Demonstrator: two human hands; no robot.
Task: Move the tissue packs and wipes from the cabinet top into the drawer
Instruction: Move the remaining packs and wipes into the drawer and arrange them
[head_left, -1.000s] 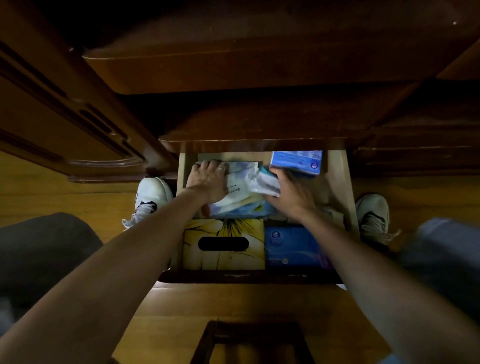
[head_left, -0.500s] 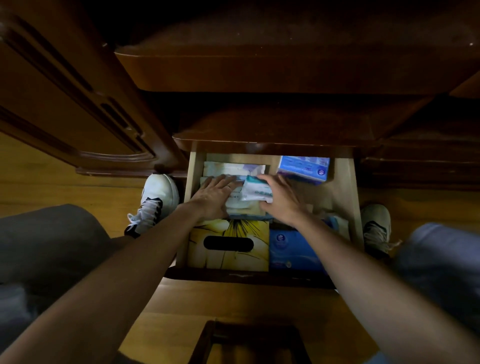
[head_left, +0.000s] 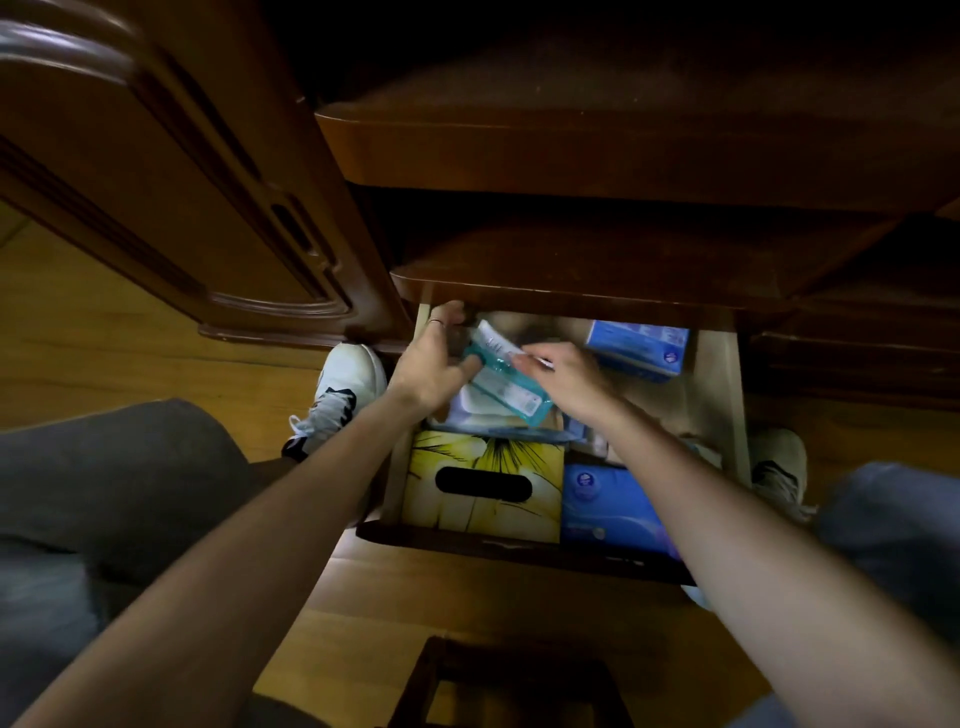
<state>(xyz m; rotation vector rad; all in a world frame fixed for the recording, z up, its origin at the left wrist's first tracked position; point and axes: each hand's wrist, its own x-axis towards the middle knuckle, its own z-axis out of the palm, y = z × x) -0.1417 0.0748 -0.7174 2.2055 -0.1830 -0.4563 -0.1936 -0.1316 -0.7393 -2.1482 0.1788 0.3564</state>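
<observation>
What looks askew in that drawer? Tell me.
Only the teal wipes pack: it lies slanted on the white packs, gripped by both hands. The yellow tissue box and blue packs sit square.

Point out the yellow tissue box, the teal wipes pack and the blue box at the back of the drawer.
yellow tissue box (head_left: 524, 457): head view, top face right of the dark slot.
teal wipes pack (head_left: 506, 387): head view, middle of the wrapper.
blue box (head_left: 636, 345): head view, top face.
</observation>
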